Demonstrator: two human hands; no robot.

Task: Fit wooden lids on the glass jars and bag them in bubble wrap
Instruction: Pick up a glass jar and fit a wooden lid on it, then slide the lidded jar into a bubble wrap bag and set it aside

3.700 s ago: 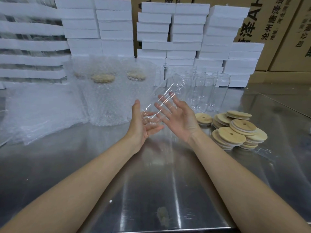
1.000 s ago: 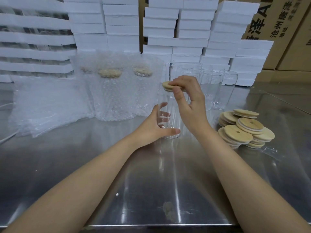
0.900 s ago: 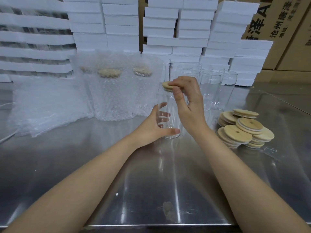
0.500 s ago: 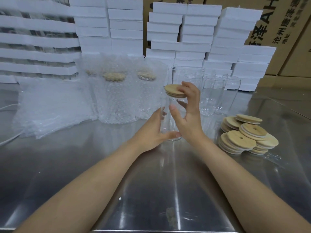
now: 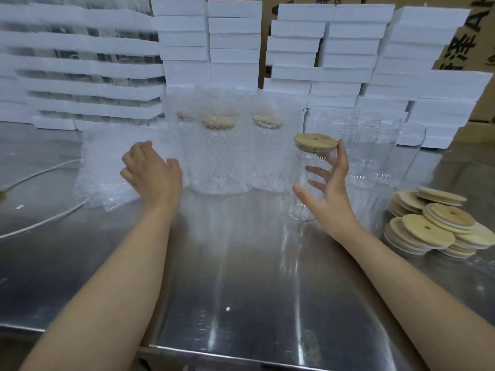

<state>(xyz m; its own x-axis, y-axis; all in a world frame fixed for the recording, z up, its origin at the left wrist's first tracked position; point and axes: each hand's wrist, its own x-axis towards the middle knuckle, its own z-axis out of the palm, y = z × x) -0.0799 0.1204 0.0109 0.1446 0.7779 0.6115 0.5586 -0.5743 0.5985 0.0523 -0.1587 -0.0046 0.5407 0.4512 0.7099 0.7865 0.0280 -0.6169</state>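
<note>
Wooden lid [image 5: 315, 141] now caps the jar [image 5: 310, 162] the right hand [image 5: 333, 199] grips; left hand [image 5: 152, 175], freed and empty, reaches for bubble wrap [image 5: 107, 170].

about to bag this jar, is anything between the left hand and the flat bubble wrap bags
Nothing visible does. The left hand is right at the flat bubble wrap bags; the wrapped jars stand to its right, and the right hand holds the lidded jar apart.
</note>
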